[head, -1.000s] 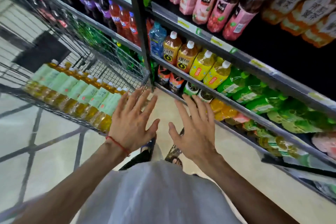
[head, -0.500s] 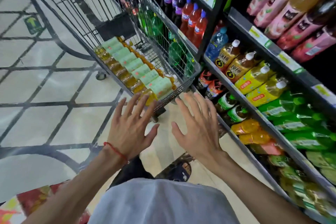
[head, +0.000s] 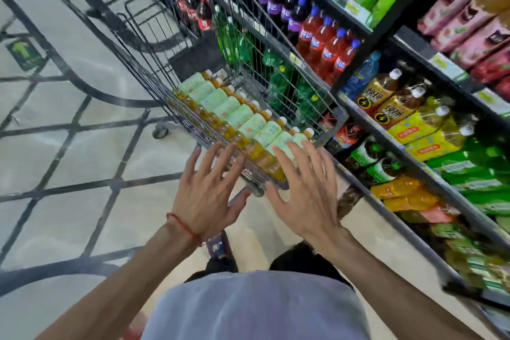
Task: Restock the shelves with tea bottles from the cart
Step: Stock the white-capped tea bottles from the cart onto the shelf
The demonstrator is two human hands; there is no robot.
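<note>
Fingers (head: 212, 160) of left hand (head: 205, 196) straight and spread wide, palm down, gripping nothing; thin red string bracelet (head: 182, 226) on that wrist. Far left of those fingers: pale glossy tiled floor with dark criss-cross lines (head: 69, 146), small green floor sticker (head: 24, 54) near the frame edge.

Just beyond the fingertips of both hands: near end of grey wire shopping cart (head: 162, 91), angled away up and left. Left fingertips overlap the cart's near rim in view; contact cannot be told. Task items are in the cart: row of amber tea bottles with pale green labels and white caps (head: 242, 119), lying side by side on the basket floor, caps pointing right toward the shelving. Nearest bottles of the row sit between the two sets of fingers and partly behind them.

Right hand (head: 306, 201) beside the left, apart from it, fingers likewise straight and fanned, holding nothing, tips over the nearest tea bottle labels; touching or not cannot be told.

Right of the right fingers: black metal shelving (head: 386, 25) running along the cart's far side. On it, up and beyond the fingers, red drinks with blue caps (head: 328, 41); further right, brown bottles with yellow lightning labels (head: 386, 91), then yellow-labelled bottles (head: 425, 130), and pink-labelled bottles (head: 469, 36) one shelf up. Green bottles (head: 278, 77) show through the cart's wire wall.

Below the wrists: pale grey shirt (head: 256, 306).
</note>
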